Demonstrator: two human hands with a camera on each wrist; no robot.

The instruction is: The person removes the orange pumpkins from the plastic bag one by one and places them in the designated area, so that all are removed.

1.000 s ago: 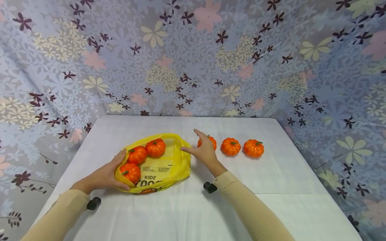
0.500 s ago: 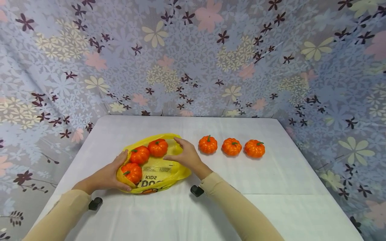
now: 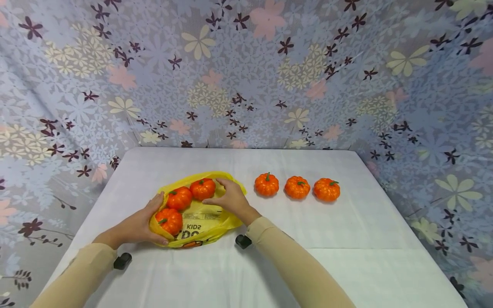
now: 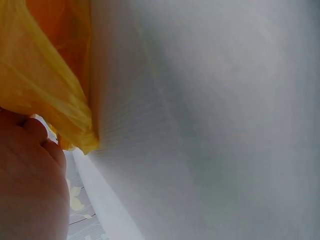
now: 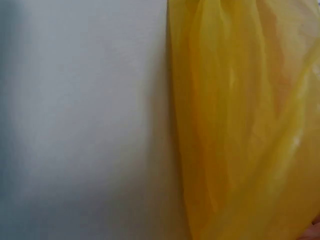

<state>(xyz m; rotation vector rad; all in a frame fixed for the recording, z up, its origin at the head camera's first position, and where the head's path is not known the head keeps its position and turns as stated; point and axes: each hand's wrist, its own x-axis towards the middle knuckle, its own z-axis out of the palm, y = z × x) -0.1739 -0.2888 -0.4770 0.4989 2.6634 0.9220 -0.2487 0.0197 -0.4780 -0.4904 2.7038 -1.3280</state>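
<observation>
A yellow plastic bag [image 3: 204, 214] with dark print lies with its mouth spread wide. Inside are three small orange pumpkins: a front one [image 3: 169, 221], a middle one [image 3: 179, 198] and a back one [image 3: 203, 189]. My left hand [image 3: 136, 226] holds the bag's left end, fingers and thumb curved around it beside the front pumpkin. Over the bag's right part is my right hand [image 3: 232, 200], thumb and fingers apart, close to the right side of the back pumpkin. Yellow film [image 5: 235, 125] fills much of the right wrist view and hides most of that hand.
To the right of the bag, three more pumpkins stand in a row: one near the bag [image 3: 266, 185], a middle one [image 3: 297, 187] and a right one [image 3: 326, 190]. A white cloth [image 3: 346, 265] covers the table, and a flowered curtain [image 3: 246, 85] hangs behind.
My right hand has moved left, from in front of the nearest loose pumpkin to inside the bag's opening beside the back pumpkin. My left hand stays at the bag's left end.
</observation>
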